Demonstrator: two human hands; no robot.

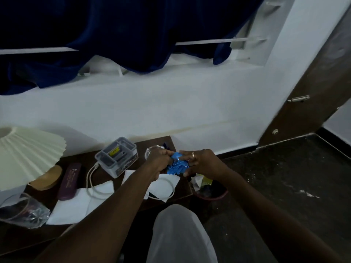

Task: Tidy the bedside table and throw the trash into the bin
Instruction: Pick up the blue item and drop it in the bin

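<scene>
Over the bench's point(155, 141) right edge, the left hand point(158, 158) and right hand point(201, 164), arms outstretched, both pinch a crumpled blue wrapper point(177, 165).

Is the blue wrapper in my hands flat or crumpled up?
Crumpled. The blue wrapper is bunched into creased folds, squeezed between the left hand and the right hand above the table's right edge.

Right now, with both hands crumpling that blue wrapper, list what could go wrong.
1. The blue wrapper is held over the bedside table edge, short of the bin; released here, it may land on the floor.
2. The left hand works close to the glass ashtray near the table corner; a nudge might knock it off.
3. The white cable loops under the left forearm and could snag.
</scene>
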